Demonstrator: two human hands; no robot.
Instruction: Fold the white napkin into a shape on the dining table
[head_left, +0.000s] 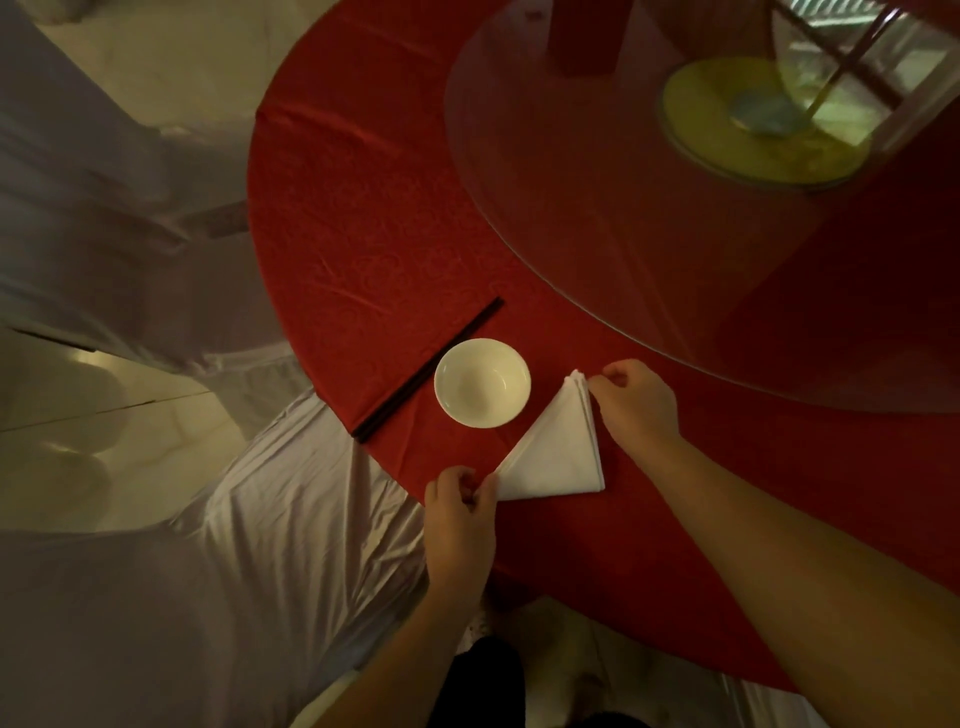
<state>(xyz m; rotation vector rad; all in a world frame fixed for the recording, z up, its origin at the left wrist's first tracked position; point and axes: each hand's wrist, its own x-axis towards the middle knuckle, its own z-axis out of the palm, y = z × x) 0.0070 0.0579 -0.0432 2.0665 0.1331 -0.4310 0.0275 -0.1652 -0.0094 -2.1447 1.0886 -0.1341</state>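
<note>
**At the counter's edge, a napkin takes shape**

On the round counter (363, 218) draped in red cloth, a white cloth napkin (558, 452) folded into a layered triangle lies flat near the rim, just right of an empty white ceramic bowl (482, 383). The left hand (460, 512) pinches the triangle's near-left corner between curled fingers; the right hand (641, 400) grips the far tip, fingers curled over its stacked layers. A pair of dark chopsticks (428, 370) lies just left of the bowl. A glass turntable (597, 218) covers the counter's centre. White-covered chairs (182, 597) stand alongside.
</note>
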